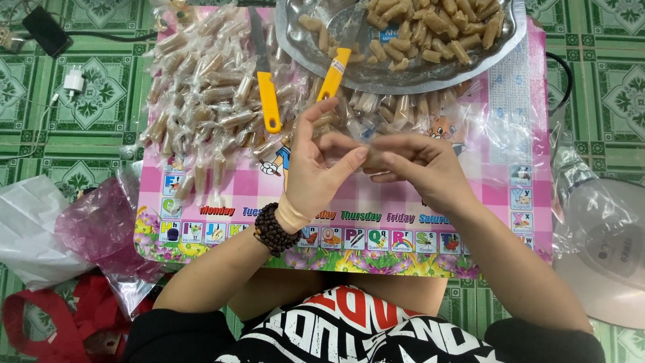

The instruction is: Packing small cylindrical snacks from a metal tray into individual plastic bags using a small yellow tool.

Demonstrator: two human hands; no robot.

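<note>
My left hand (316,168) and my right hand (416,168) meet over a small pink table (430,222) with pictures printed on it. Between their fingertips they pinch a small brown candy piece in clear wrapper (366,149). A dark bead bracelet (272,230) and a tan bandage sit on my left wrist. Beyond my hands a metal tray (403,79) holds several unwrapped brown candy sticks (437,27). A heap of wrapped candies (208,94) covers the table's far left part.
Two yellow-handled knives (269,101) (334,72) lie near the tray's rim. Plastic bags (60,228) and red cloth (60,316) lie on the green tiled floor at left. A white charger (72,82) is on the floor. A white round appliance (605,249) stands at right.
</note>
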